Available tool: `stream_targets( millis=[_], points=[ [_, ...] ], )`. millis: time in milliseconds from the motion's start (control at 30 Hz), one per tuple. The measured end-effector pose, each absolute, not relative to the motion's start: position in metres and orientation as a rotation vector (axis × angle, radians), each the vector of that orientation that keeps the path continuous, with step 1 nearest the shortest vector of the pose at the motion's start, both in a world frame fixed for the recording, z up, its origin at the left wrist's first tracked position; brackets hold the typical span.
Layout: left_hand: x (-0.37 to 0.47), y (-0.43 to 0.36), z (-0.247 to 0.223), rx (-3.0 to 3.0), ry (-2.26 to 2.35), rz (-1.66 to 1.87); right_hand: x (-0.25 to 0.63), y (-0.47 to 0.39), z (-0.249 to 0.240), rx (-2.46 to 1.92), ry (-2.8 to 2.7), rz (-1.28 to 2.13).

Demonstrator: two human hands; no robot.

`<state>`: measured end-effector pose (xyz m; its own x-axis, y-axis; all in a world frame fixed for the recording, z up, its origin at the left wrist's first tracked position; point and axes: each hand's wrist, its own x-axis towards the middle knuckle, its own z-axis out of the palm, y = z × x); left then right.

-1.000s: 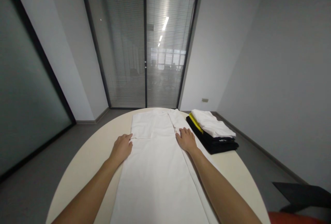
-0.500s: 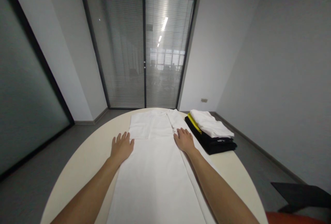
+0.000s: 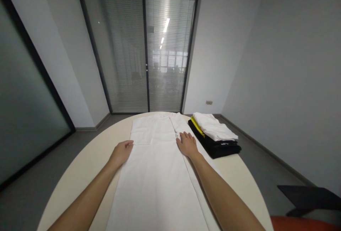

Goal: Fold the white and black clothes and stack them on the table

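Note:
A white T-shirt [image 3: 157, 181] lies spread lengthwise on the table, its collar end away from me. The left sleeve sits flat with its hem showing, and the right side is folded in along a long edge. At the shirt's left edge, beside the sleeve hem, my left hand [image 3: 122, 152] is closed in a pinch on the fabric. My right hand [image 3: 188, 145] rests palm down on the folded right side, fingers stretched out.
A stack of folded clothes stands on the right of the round cream table [image 3: 77, 177]: a white garment [image 3: 214, 127] over yellow [image 3: 197, 127] and black ones [image 3: 226, 150]. A chair with a black armrest [image 3: 310, 196] and red seat [image 3: 301, 224] is at lower right.
My left hand has gone from lying flat with spread fingers to pinching the shirt's left edge. My right hand stays on the folded side. The view has shifted slightly.

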<state>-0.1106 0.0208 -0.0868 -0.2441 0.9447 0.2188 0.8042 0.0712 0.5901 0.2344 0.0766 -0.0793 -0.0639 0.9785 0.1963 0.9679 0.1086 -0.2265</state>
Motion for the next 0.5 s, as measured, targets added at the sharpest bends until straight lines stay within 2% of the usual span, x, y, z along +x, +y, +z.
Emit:
stream_targets(
  millis=[500],
  points=[
    [-0.099,0.020,-0.084,1.745,2.081,1.214,0.234,0.076,-0.081,-1.899,-2.094,0.031]
  ],
)
